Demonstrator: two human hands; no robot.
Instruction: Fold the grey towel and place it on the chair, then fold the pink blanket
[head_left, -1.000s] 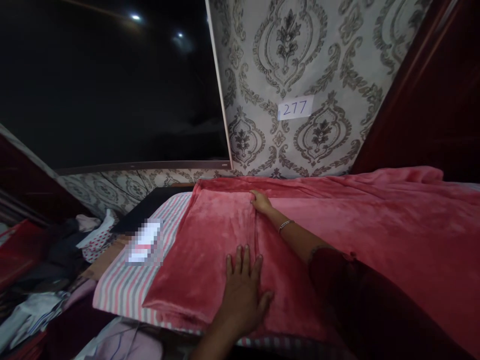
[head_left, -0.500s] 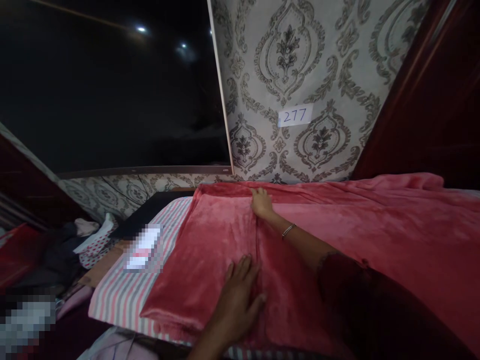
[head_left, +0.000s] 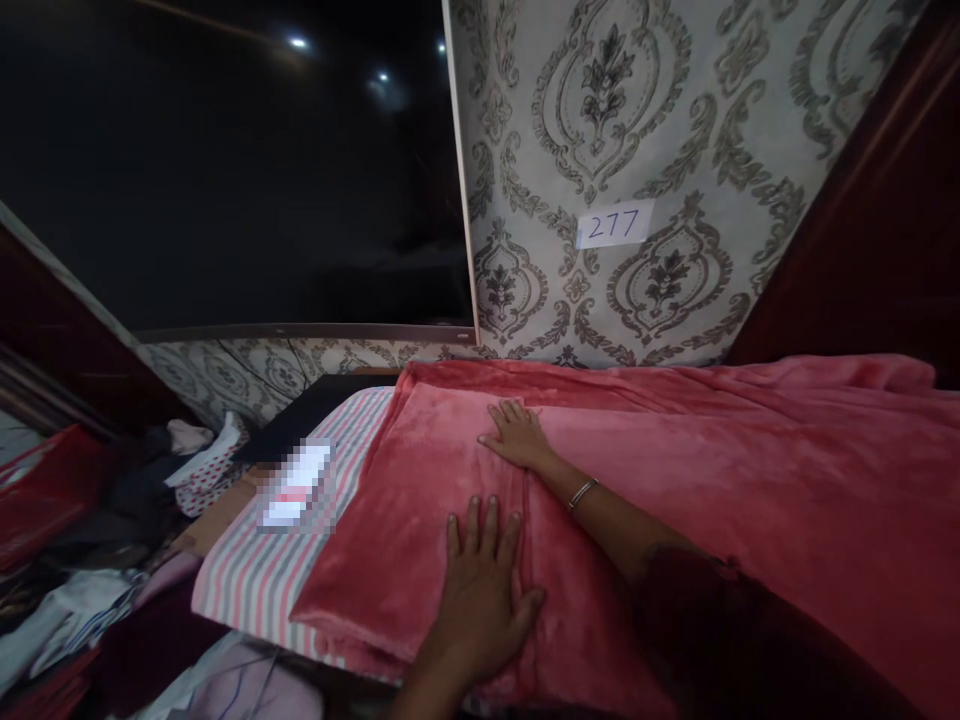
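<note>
A plush pinkish-red blanket lies spread over a striped cloth, its left part folded over onto itself. My left hand rests flat on the folded part near the front, fingers spread. Farther back, my right hand, with a bracelet at the wrist, lies palm down on the blanket with its fingers apart. The folded edge runs between and beside the two hands. Neither hand grips any cloth.
A blurred-out white item lies on the striped cloth at left. Piled clothes are at the far left. Behind stand a large dark screen and a patterned wall with a paper marked 277. The blanket stretches far to the right.
My right hand has come slightly nearer from the back of the fold and flattened, fingers spreading. My left hand's fingers have spread wider. The view has shifted a little.
</note>
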